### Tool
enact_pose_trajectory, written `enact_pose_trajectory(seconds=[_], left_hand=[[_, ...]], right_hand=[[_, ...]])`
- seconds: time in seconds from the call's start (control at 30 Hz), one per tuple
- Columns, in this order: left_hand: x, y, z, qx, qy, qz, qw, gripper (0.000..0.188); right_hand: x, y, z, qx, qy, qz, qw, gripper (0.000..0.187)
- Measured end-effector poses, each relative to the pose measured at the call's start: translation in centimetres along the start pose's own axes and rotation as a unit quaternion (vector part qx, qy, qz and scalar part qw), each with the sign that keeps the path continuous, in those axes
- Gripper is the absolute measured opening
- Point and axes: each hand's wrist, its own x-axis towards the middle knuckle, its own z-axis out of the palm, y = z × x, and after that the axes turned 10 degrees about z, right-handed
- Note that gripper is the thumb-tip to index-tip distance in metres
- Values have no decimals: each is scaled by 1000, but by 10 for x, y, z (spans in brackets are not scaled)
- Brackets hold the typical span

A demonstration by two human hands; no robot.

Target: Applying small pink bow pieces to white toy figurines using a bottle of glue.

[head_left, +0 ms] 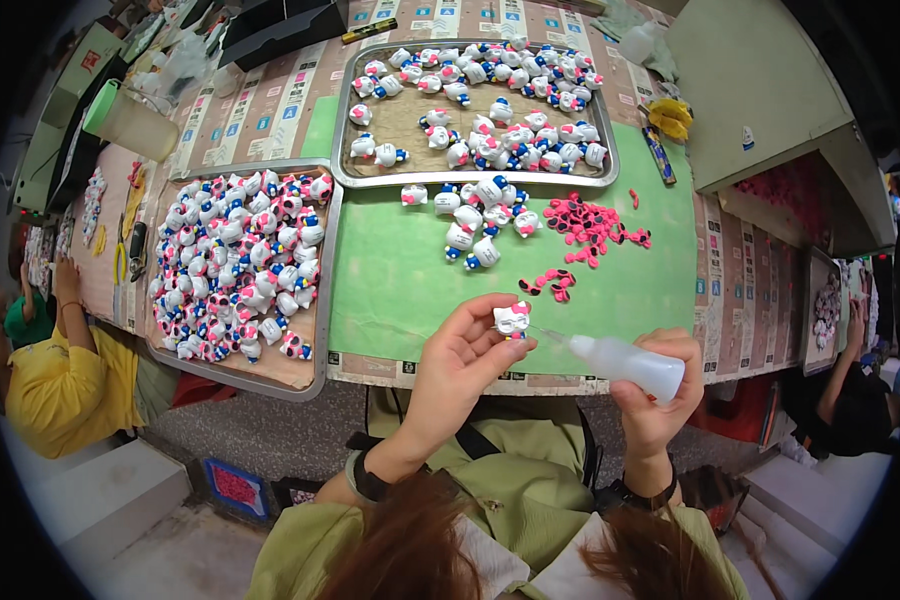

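Observation:
Between the thumb and fingers of my left hand (460, 350) is a small white cat figurine (511, 319) with a pink bow, its head upward. My right hand (660, 395) is wrapped round a white squeeze bottle (630, 367) tilted sideways. The bottle's thin nozzle points left and reaches close to the figurine; whether it touches I cannot tell. Beyond my hands, a heap of small pink pieces (592, 228) with dark spots lies on the green mat (390, 290). Loose white-and-blue figurines (467, 217) lie beside that heap, to its left.
A metal tray (475, 180) of figurines stands at the back, and a fuller tray (324, 290) at the left. A yellow cloth (669, 119) and a marker-like tube (659, 156) lie near the grey cabinet (770, 90). A person in yellow (75, 385) sits at the left; another person (840, 400) works at the right.

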Motion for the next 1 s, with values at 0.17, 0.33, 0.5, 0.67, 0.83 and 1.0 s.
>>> enact_pose_trajectory(seconds=[0.17,0.33,0.5,0.67,0.83,1.0], left_hand=[[0,2,-1,-16,-6,-17,1000,33],[-1,3,0,-19,-8,-18,1000,32],[-1,1,-3,-16,-2,-4,1000,33],[-1,0,-2,-2,11,8,1000,32],[2,1,-8,14,34,11,999,32],[3,-1,-10,23,51,13,998,33]], right_hand=[[-1,2,0,8,-3,2,1000,39],[0,2,1,-9,1,5,1000,38],[0,1,-1,-8,-3,8,1000,38],[0,4,-6,121,88,95,984,32],[46,34,-31,56,176,107,977,30],[56,66,-45,7,193,94,977,35]])
